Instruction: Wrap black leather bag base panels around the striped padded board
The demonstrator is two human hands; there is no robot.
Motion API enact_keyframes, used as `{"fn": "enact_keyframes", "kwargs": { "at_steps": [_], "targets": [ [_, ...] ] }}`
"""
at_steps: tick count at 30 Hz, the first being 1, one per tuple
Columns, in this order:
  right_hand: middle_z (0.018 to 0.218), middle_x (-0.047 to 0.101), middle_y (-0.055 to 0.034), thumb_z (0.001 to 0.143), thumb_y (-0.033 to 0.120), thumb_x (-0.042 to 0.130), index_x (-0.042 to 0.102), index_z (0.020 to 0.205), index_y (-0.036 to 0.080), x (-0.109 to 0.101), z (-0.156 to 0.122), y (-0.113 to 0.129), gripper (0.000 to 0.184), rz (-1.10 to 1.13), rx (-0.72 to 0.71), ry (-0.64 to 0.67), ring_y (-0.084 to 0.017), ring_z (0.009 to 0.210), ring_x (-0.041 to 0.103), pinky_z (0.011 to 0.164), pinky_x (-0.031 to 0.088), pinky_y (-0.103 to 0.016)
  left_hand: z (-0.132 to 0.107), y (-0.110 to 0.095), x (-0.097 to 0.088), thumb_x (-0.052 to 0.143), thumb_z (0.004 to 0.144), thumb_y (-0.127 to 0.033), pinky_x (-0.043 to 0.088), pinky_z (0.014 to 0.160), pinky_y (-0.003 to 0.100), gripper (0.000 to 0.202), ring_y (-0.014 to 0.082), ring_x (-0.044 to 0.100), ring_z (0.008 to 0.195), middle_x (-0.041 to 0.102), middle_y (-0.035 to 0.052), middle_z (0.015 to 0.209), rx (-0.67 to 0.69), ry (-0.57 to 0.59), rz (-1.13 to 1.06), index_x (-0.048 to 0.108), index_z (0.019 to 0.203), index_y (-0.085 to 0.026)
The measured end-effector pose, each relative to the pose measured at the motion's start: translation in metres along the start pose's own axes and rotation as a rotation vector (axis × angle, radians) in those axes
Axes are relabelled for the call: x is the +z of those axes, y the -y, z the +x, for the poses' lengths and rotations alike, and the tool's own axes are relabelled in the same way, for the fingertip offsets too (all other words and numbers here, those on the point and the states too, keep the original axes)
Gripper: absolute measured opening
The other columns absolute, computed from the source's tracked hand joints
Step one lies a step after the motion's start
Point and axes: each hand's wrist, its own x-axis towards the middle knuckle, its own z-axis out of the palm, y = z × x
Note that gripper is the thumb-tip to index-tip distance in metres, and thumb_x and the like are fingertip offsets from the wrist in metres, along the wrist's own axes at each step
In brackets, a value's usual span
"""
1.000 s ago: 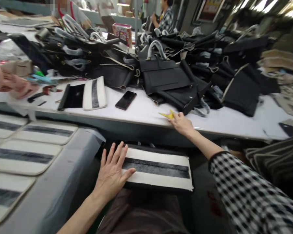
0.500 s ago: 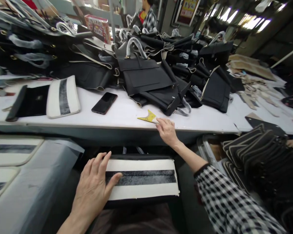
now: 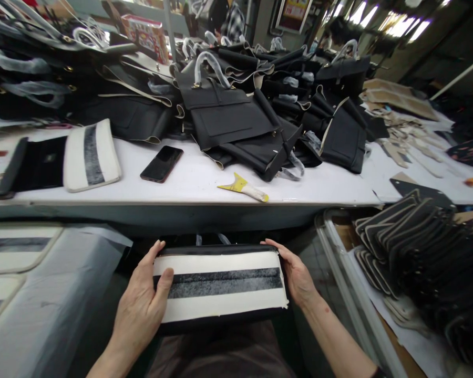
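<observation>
On my lap lies a black pouch panel (image 3: 220, 283) faced in white with a dark grey stripe along its middle. My left hand (image 3: 142, 310) grips its left end, thumb on top. My right hand (image 3: 295, 275) holds its right end, fingers curled round the edge. A yellow scraper with a pale handle (image 3: 244, 188) lies by itself on the white table (image 3: 205, 184) just beyond.
A black phone (image 3: 161, 164) and another striped panel (image 3: 90, 155) lie on the table. Black handbags (image 3: 228, 113) are heaped behind. Striped panels (image 3: 11, 247) rest on a grey surface at left; a stack of dark pieces (image 3: 418, 241) fills the right.
My right hand let go of the yellow scraper on the table and came down to the panel's right end. My left hand slid to grip the left end. The view swung right.
</observation>
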Motion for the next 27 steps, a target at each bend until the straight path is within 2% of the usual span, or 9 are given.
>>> {"fn": "enact_keyframes", "kwargs": {
  "at_steps": [6, 11, 17, 20, 22, 27],
  "targets": [
    [0.121, 0.068, -0.0081, 0.082, 0.032, 0.060, 0.071, 0.113, 0.020, -0.001, 0.003, -0.001, 0.036, -0.114, -0.042, -0.018, -0.024, 0.102, 0.062, 0.084, 0.047, -0.032, 0.001, 0.000, -0.001, 0.033, 0.097, -0.050, 0.033, 0.115, 0.047, 0.056, 0.0265, 0.041, 0.137, 0.044, 0.0055, 0.149, -0.005, 0.020, 0.036, 0.030, 0.148, -0.027],
    [0.119, 0.069, -0.0067, 0.085, 0.035, 0.059, 0.070, 0.115, 0.022, 0.000, 0.002, -0.004, 0.035, -0.261, -0.060, -0.061, -0.022, 0.094, 0.063, 0.075, 0.047, -0.028, 0.001, 0.000, 0.001, 0.031, 0.097, -0.050, 0.034, 0.114, 0.047, 0.058, 0.0286, 0.042, 0.136, 0.044, 0.0068, 0.148, 0.009, 0.029, 0.112, 0.029, 0.149, -0.026],
    [0.117, 0.070, -0.0045, 0.087, 0.033, 0.053, 0.069, 0.115, 0.022, 0.004, 0.010, -0.003, 0.034, -0.393, -0.099, -0.104, -0.019, 0.088, 0.062, 0.069, 0.045, -0.027, 0.006, -0.007, 0.004, 0.027, 0.096, -0.053, 0.026, 0.118, 0.049, 0.067, 0.0336, 0.035, 0.139, 0.039, 0.0171, 0.148, 0.124, 0.046, 0.239, 0.030, 0.149, -0.012],
    [0.120, 0.068, -0.0034, 0.087, 0.033, 0.051, 0.068, 0.116, 0.021, 0.005, 0.013, -0.002, 0.036, -0.465, -0.150, -0.100, -0.020, 0.093, 0.062, 0.076, 0.046, -0.029, 0.011, -0.010, 0.005, 0.027, 0.097, -0.052, 0.025, 0.118, 0.050, 0.067, 0.0341, 0.032, 0.141, 0.038, 0.0188, 0.149, 0.149, 0.052, 0.241, 0.029, 0.149, -0.010],
    [0.125, 0.066, -0.0022, 0.089, 0.037, 0.050, 0.066, 0.121, 0.023, 0.004, 0.012, -0.003, 0.038, -0.477, -0.172, -0.094, -0.020, 0.100, 0.060, 0.084, 0.046, -0.030, 0.012, -0.013, 0.003, 0.028, 0.097, -0.051, 0.026, 0.118, 0.051, 0.065, 0.0332, 0.032, 0.141, 0.038, 0.0163, 0.150, 0.124, 0.063, 0.203, 0.029, 0.150, -0.013],
    [0.142, 0.053, -0.0017, 0.093, 0.052, 0.049, 0.051, 0.139, 0.029, -0.004, -0.001, -0.019, 0.051, -0.371, -0.137, -0.120, -0.023, 0.119, 0.056, 0.101, 0.042, -0.036, 0.004, -0.016, -0.012, 0.033, 0.099, -0.049, 0.028, 0.118, 0.049, 0.057, 0.0272, 0.038, 0.139, 0.044, 0.0060, 0.150, -0.129, 0.041, -0.096, 0.026, 0.150, -0.026]
  ]
}}
